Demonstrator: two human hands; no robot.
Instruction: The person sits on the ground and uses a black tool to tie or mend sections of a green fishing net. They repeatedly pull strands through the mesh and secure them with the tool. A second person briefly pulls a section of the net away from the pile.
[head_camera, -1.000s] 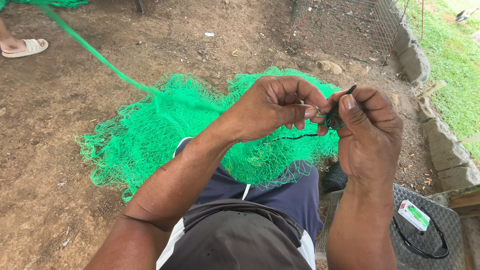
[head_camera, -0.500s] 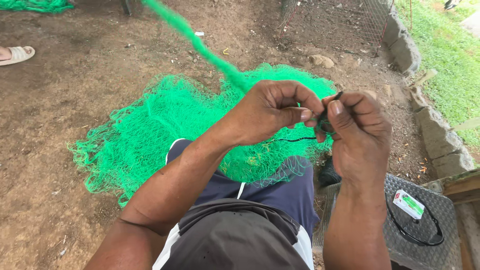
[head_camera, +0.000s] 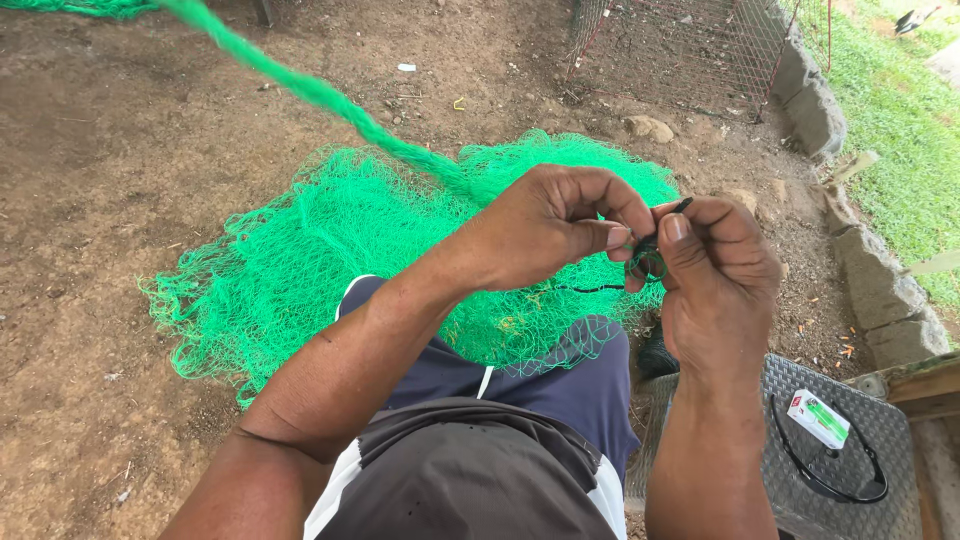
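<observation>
On your far left the green net (head_camera: 330, 260) lies heaped on the bare dirt ground (head_camera: 90, 200), spread loosely so its mesh stays open, and part of it drapes over your knee. From the heap a twisted rope of net (head_camera: 300, 85) runs up and away to the upper left, taut enough to hang off the ground.

Your left hand (head_camera: 545, 225) sits raised over the heap, fingers curled and pressed together, the thumb and forefinger pinching a bit of mesh so it holds steady at chest height where you can see it. A thin dark cord (head_camera: 590, 288) trails from that pinch down toward the net.

Just beside it, touching at the fingertips, your right hand (head_camera: 720, 270) pinches a small dark tool (head_camera: 650, 250), its tip poking up past your thumb; what kind it is I cannot tell.

At the right, a small box (head_camera: 818, 418) and a pair of glasses (head_camera: 830, 470) rest on a grey mat (head_camera: 880, 430), within reach.
</observation>
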